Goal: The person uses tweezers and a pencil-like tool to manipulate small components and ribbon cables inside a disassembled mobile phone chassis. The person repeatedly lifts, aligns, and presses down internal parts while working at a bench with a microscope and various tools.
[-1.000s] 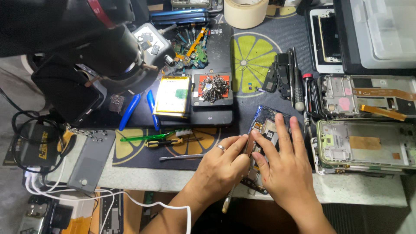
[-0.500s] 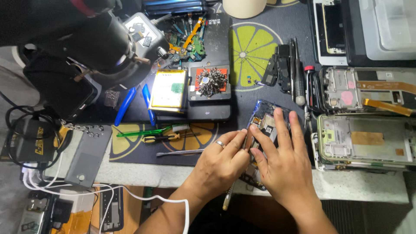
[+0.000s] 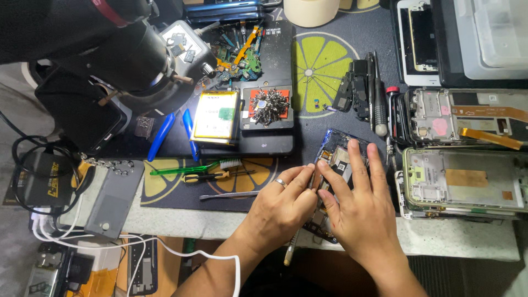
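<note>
An opened blue-edged phone [image 3: 336,155] lies on the dark lemon-print mat [image 3: 324,66], its circuit boards exposed. My right hand [image 3: 363,214] rests flat on the phone with the fingers spread, pressing it down. My left hand [image 3: 283,206], a ring on one finger, is pinched around a thin screwdriver [image 3: 297,242] whose tip meets the phone's left edge under my fingertips. The lower part of the phone is hidden beneath both hands.
A black microscope [image 3: 110,49] looms at the upper left. A phone battery [image 3: 214,115], a magnetic block with screws [image 3: 269,107], tweezers [image 3: 228,195], a green toothbrush [image 3: 192,168] and blue pry tools [image 3: 160,137] lie left of the hands. Stripped phone frames [image 3: 462,184] stack at right.
The view has shifted slightly downward. Both hands stay on the opened phone, with only small finger movements at its left edge.
</note>
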